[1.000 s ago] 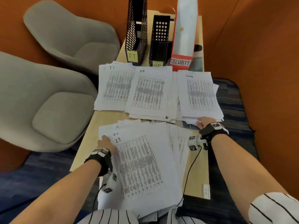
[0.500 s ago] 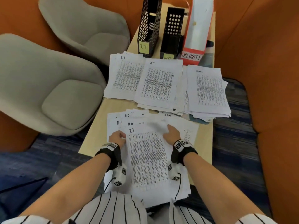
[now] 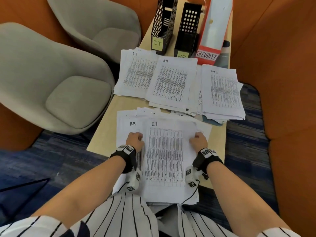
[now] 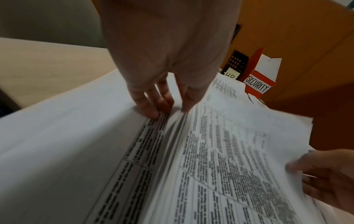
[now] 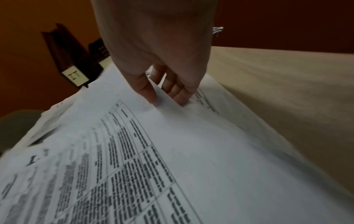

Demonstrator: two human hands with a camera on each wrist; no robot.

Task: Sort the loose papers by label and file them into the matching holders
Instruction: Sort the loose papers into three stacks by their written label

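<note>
On the near unsorted pile (image 3: 130,168) the top sheet is an "I.T" paper (image 3: 164,151), with an "H.R" sheet (image 3: 126,127) showing under it at the left. My left hand (image 3: 135,139) pinches the I.T paper's (image 4: 239,159) left edge; the fingertips (image 4: 149,109) are curled at that edge. My right hand (image 3: 198,140) pinches its right edge between thumb and fingers (image 5: 180,94). Farther back lie the sorted I.T pile (image 3: 136,72), H.R pile (image 3: 172,81) and Security pile (image 3: 222,93). Behind them stand the IT holder (image 3: 162,26), HR holder (image 3: 188,29) and red SECURITY holder (image 3: 213,31).
The narrow wooden table (image 3: 100,134) is boxed in by orange padded walls (image 3: 282,82) on the right and back. Two grey armchairs (image 3: 51,79) stand close on the left. The near pile overhangs the table's front edge above my lap.
My right hand came back from the Security pile to the near pile and took the I.T sheet's right edge. My left hand shifted to its left edge.
</note>
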